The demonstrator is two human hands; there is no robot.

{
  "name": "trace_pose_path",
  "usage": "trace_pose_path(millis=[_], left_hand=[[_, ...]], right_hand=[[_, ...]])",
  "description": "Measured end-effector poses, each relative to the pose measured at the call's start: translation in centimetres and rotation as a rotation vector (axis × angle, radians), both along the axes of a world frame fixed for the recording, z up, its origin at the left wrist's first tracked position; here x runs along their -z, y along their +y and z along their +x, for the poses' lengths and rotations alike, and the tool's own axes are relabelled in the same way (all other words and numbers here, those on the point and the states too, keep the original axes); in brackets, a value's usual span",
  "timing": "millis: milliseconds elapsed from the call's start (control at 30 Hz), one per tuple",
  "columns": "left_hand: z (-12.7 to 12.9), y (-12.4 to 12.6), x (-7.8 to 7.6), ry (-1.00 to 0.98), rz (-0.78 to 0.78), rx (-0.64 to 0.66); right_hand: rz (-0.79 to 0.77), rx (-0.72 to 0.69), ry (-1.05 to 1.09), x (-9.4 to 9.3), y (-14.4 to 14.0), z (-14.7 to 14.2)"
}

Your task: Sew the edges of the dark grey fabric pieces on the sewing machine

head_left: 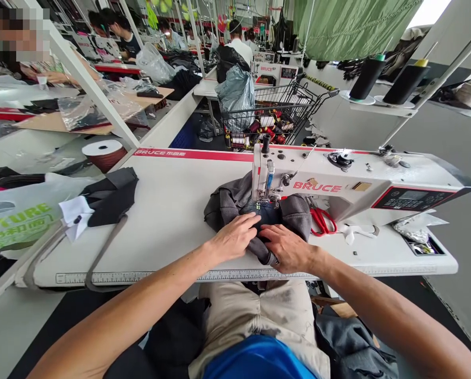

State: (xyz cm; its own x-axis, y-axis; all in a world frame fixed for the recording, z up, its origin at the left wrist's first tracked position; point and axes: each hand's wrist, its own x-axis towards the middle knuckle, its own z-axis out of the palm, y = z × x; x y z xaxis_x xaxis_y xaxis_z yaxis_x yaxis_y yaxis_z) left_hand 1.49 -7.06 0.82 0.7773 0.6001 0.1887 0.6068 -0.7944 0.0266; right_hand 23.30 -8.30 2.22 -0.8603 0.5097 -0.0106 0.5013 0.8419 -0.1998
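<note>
In the head view, you work, as I judge, on the step of guiding a dark grey, thick-looking cloth piece point(296, 213) under the stitching head of the white sewing machine with red lettering point(318, 179). This cloth lies bunched on the white, smooth table point(172, 210), and its folds rise on both sides of the metal needle area point(263, 201); a dark blue flat part point(270, 216) shows in the middle, in front of the needle area. The next move calls, I think, for the blue part to lie flat and for your fingertips to have a safe distance from the needle. Your left hand point(235, 234) is not clenched: its fingers reach forward, a little bent, and the tips rest on the cloth near the needle area. Your right hand point(288, 247) is more curled, with its fingers bent over the blue part and the near grey fold. Whether either hand really pinches the cloth, I cannot tell, because the undersides are hidden. The red looped handles point(322, 221) lie just beside the cloth, on its right, and neither hand touches them.
</note>
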Motion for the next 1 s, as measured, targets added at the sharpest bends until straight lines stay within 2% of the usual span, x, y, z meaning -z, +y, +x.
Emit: trace_pose_path(millis=[133, 267, 400, 500, 567, 733, 867, 1000], left_hand=[[-0.2, 0.6, 1.9, -0.033, -0.123, 0.024], [0.1, 0.7, 1.9, -0.023, -0.186, -0.027], [0.2, 0.8, 1.5, 0.014, -0.143, -0.034], [0.2, 1.2, 1.4, 0.102, -0.125, -0.006], [0.2, 1.6, 1.4, 0.160, -0.122, 0.025], [-0.1, 2.3, 1.6, 0.194, -0.040, 0.069], [-0.6, 2.4, 2.3, 0.163, -0.001, 0.054], [-1.1, 2.4, 2.7, 0.080, -0.049, 0.040]], right_hand=[[-0.053, 0.029, 0.052, 1.1, 0.1, 0.5], [-0.083, 0.095, 0.002, 1.4, 0.6, 0.8], [-0.078, 0.075, -0.064, 1.4, 0.7, 0.1], [-0.067, 0.141, -0.121, 1.4, 0.5, -0.4], [-0.037, 0.159, -0.081, 1.6, 0.3, -0.4], [0.042, 0.056, 0.133, 2.9, 0.3, -0.1], [0.062, 0.068, 0.139, 4.0, 1.1, -0.2], [0.087, 0.051, 0.167, 4.5, 1.8, -0.6]])
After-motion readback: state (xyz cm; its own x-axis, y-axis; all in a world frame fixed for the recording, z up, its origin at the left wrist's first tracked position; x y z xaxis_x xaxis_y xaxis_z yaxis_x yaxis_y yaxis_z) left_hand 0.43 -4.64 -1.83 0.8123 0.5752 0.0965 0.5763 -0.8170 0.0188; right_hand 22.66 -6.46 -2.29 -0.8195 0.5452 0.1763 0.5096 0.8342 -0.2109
